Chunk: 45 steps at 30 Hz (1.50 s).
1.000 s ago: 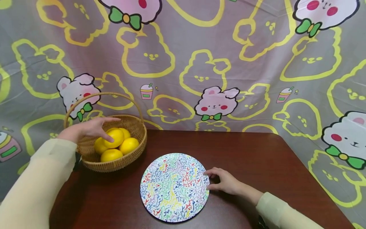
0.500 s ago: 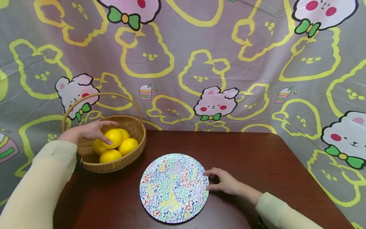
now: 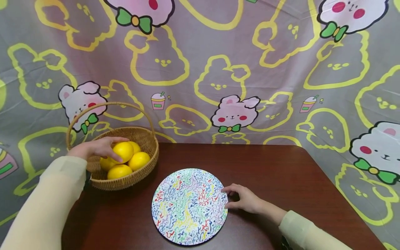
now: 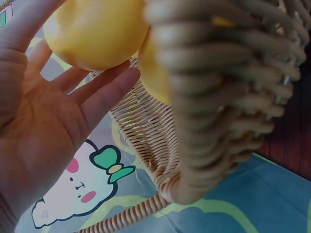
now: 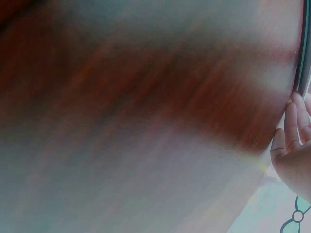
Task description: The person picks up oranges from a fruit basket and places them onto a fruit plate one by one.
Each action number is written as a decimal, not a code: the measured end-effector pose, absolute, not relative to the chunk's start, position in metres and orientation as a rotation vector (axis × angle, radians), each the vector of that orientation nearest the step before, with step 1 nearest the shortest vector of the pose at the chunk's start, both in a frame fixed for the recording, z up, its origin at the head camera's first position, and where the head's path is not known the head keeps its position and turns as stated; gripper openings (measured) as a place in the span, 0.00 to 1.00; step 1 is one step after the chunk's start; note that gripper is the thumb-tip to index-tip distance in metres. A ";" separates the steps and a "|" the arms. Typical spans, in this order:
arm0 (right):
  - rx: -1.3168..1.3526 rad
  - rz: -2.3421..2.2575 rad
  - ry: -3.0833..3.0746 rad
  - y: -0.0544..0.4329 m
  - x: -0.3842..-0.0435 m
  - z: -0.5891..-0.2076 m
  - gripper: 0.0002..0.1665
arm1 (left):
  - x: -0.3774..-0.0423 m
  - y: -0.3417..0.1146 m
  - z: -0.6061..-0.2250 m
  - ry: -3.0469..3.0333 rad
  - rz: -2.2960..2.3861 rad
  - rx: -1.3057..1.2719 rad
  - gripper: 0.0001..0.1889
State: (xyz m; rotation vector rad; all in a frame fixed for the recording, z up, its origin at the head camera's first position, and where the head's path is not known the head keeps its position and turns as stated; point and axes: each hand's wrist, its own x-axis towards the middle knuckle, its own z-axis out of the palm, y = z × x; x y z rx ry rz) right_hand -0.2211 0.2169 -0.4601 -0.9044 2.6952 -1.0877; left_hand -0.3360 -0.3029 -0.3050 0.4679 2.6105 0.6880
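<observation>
The topmost round yellow fruit (image 3: 123, 151) sits on three others inside the woven wicker basket with an arched handle (image 3: 144, 138) at the bench's back left edge, and the left hand (image 3: 93, 147) lies over it, its grip spread with straight fingers on the peel. Near the front, the right hand (image 3: 247, 198) rests its loosely bent, empty grip against the right rim of the round flat plate with multicoloured squiggles (image 3: 189, 205). Bare dark brown wooden bench (image 3: 281, 173) lies open from there to the right edge.

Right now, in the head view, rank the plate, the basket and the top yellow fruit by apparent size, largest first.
1. Wicker basket, handle included, though the patterned plate looks close; the plate sits nearer the camera, so I won't separate them firmly.
2. Top yellow fruit, under the left hand, clearly smallest.
</observation>
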 end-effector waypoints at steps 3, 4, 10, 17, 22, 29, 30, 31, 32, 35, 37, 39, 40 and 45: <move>-0.904 -1.081 2.702 0.217 -0.222 -0.461 0.28 | -0.336 -0.303 -0.308 2.604 0.708 0.461 0.49; -0.902 -1.079 2.703 0.217 -0.222 -0.461 0.28 | -0.337 -0.303 -0.309 2.602 0.713 0.458 0.49; -0.895 -1.071 2.702 0.217 -0.222 -0.461 0.29 | -0.339 -0.300 -0.312 2.595 0.730 0.465 0.48; -0.885 -1.070 2.700 0.217 -0.221 -0.461 0.29 | -0.340 -0.299 -0.311 2.594 0.725 0.468 0.45; -0.869 -1.061 2.695 0.217 -0.222 -0.460 0.29 | -0.341 -0.299 -0.312 2.613 0.713 0.479 0.43; -0.888 -1.060 2.706 0.217 -0.221 -0.461 0.29 | -0.341 -0.294 -0.313 2.647 0.698 0.460 0.42; -0.893 -1.063 2.706 0.216 -0.221 -0.461 0.29 | -0.341 -0.294 -0.313 2.650 0.696 0.458 0.42; -0.898 -1.066 2.705 0.216 -0.221 -0.461 0.29 | -0.341 -0.295 -0.313 2.653 0.696 0.457 0.42; -0.901 -1.065 2.707 0.216 -0.221 -0.461 0.29 | -0.341 -0.295 -0.313 2.655 0.698 0.459 0.42; -0.899 -1.068 2.705 0.216 -0.221 -0.460 0.29 | -0.340 -0.297 -0.314 2.662 0.699 0.476 0.42; -0.901 -1.070 2.703 0.216 -0.221 -0.460 0.29 | -0.340 -0.299 -0.315 2.678 0.696 0.502 0.42; -0.904 -1.076 2.700 0.216 -0.221 -0.460 0.29 | -0.340 -0.300 -0.315 2.707 0.690 0.533 0.42; -0.908 -1.079 2.700 0.216 -0.221 -0.461 0.29 | -0.340 -0.301 -0.314 2.724 0.688 0.552 0.42; -0.924 -1.090 2.704 0.217 -0.221 -0.461 0.29 | -0.338 -0.302 -0.309 2.770 0.718 0.576 0.42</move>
